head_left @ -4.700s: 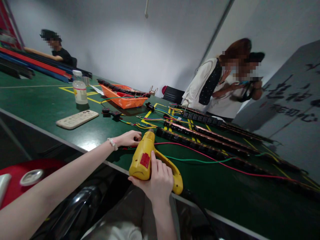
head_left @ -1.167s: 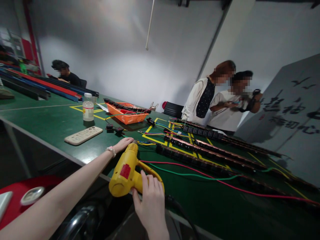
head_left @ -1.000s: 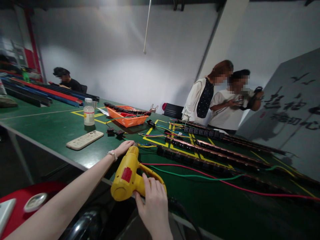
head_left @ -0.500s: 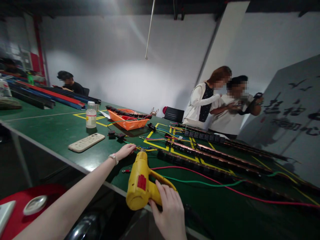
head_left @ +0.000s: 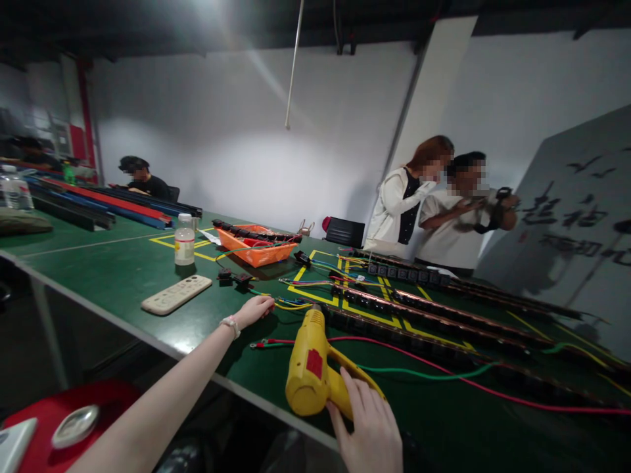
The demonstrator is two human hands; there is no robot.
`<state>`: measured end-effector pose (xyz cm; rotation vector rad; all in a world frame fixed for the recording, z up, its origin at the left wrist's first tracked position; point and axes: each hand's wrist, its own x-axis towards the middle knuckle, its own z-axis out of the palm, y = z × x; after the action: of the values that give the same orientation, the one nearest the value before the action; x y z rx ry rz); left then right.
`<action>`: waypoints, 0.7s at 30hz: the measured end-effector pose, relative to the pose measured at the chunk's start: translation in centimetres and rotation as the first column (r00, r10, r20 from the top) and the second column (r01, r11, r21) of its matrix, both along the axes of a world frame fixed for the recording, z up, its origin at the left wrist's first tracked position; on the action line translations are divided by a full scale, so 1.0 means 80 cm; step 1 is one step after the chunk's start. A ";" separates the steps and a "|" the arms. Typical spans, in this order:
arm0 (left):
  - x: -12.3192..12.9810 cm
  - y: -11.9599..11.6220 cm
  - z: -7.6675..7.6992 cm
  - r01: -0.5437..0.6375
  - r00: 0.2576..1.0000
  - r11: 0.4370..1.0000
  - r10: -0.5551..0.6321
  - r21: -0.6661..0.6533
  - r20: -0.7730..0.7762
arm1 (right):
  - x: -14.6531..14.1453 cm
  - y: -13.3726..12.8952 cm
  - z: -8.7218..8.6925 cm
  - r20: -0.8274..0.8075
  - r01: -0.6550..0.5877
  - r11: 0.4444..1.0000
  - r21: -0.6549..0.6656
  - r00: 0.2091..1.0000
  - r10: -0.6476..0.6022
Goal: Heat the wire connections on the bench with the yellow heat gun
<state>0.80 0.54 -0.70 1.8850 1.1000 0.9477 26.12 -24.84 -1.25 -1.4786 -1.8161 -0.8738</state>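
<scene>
While right fingers (head_left: 363,395) clasp the heat gun (head_left: 303,374) and left fingers (head_left: 267,304) pinch wires (head_left: 292,307), an orange basket (head_left: 256,255) sits beyond.

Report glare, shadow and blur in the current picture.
Head view: white glare near the front edge of the glossy green tabletop; head view: dark shade over its lower right; head view: the red label on the yellow plastic heat gun is too soft to read.

Capped bottle (head_left: 185,244), black chair (head_left: 344,232), hanging rod (head_left: 294,69)
</scene>
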 end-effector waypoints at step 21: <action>0.000 0.008 -0.006 -0.045 0.999 0.999 0.045 0.015 0.025 | 0.012 0.010 -0.010 0.081 -0.001 0.999 0.036 0.997 -0.001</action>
<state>0.81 1.15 -1.17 1.8630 1.1276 1.0049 27.08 -24.07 -2.04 -1.4398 -1.8488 -0.9741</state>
